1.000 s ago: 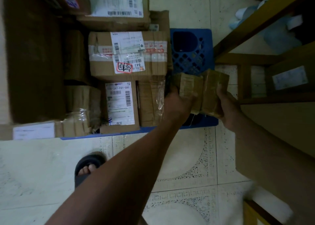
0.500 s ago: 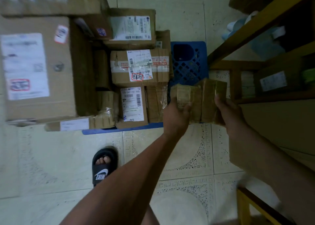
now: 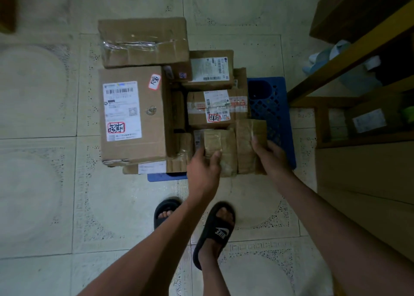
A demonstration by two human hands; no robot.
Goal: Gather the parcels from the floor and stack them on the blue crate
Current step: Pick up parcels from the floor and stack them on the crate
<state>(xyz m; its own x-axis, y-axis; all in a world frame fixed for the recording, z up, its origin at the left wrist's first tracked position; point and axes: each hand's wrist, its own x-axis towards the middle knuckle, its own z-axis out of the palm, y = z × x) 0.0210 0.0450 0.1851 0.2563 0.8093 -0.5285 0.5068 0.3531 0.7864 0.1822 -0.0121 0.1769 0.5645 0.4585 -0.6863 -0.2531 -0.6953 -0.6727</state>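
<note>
My left hand (image 3: pixel 205 164) grips a small tape-wrapped brown parcel (image 3: pixel 216 146). My right hand (image 3: pixel 272 155) holds a second taped parcel (image 3: pixel 248 143) beside it. Both parcels hover over the near right part of the pile, above the front of the blue crate (image 3: pixel 272 104). The crate lies on the floor and only its right side and a front strip show. A large labelled box (image 3: pixel 132 114), a taped box (image 3: pixel 143 41) and smaller labelled boxes (image 3: pixel 218 107) cover the rest of it.
A wooden shelf unit (image 3: pixel 349 55) with boxes stands close on the right. My feet in black slides (image 3: pixel 215 233) stand on the tiled floor just in front of the pile. Open tiled floor lies to the left and behind the stack.
Both hands have carried the two small parcels left and toward the front of the pile, over the small boxes there. The camera has pulled back and up, showing the whole stack.
</note>
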